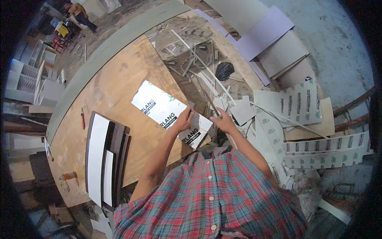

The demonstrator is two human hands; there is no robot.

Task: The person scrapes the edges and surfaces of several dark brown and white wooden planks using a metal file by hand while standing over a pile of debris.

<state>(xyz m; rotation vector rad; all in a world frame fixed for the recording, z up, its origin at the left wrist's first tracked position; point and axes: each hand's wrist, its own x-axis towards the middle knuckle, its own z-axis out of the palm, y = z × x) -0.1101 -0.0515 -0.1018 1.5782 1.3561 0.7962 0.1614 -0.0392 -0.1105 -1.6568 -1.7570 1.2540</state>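
Note:
A long white panel (153,104) with dark and green print lies slantwise over the wooden tabletop, its near end reaching the table edge in front of me. My left hand (184,120) holds it down near that end, fingers bent at its far edge. Just right of the panel, my right hand (225,121) is closed round a narrow, brownish, stick-like tool (215,109) that points away from me. Its exact kind is not clear. The tool is close to the panel's right end; whether they touch, I cannot tell.
Stacked white and dark strips (97,155) lie left on the wooden tabletop (119,75), near a red-handled screwdriver (83,118). Offcuts and a black bag (225,71) litter the area beyond. Printed sheets (302,103) and pale panels (266,34) are at right. A person (77,14) stands far left.

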